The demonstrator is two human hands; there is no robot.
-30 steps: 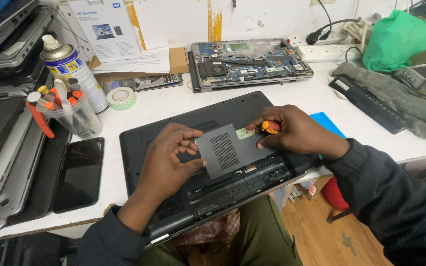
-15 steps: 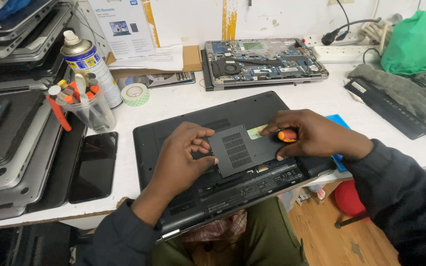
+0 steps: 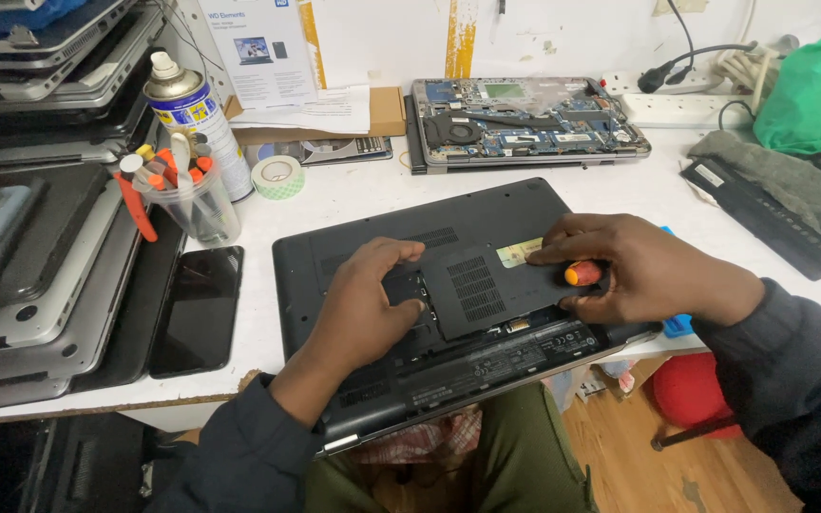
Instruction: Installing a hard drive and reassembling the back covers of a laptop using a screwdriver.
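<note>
A white worktable (image 3: 353, 199) is seen set against a scuffed white wall (image 3: 563, 33) streaked with yellow paint. Wooden plank flooring (image 3: 677, 475) is glimpsed below at the right, and a red stool (image 3: 686, 394) is tucked underneath.

An upturned laptop (image 3: 429, 285) is laid at the desk (image 3: 620, 190) centre, overhanging its six o'clock edge. On it an access panel (image 3: 486, 290) is found, flanked by the left hand (image 3: 368, 304) at nine o'clock and the right hand (image 3: 639, 271) at three. An opened laptop (image 3: 525, 123) is placed at twelve o'clock, a phone (image 3: 197, 309) at nine, and a tool cup (image 3: 192, 199) at ten.
</note>
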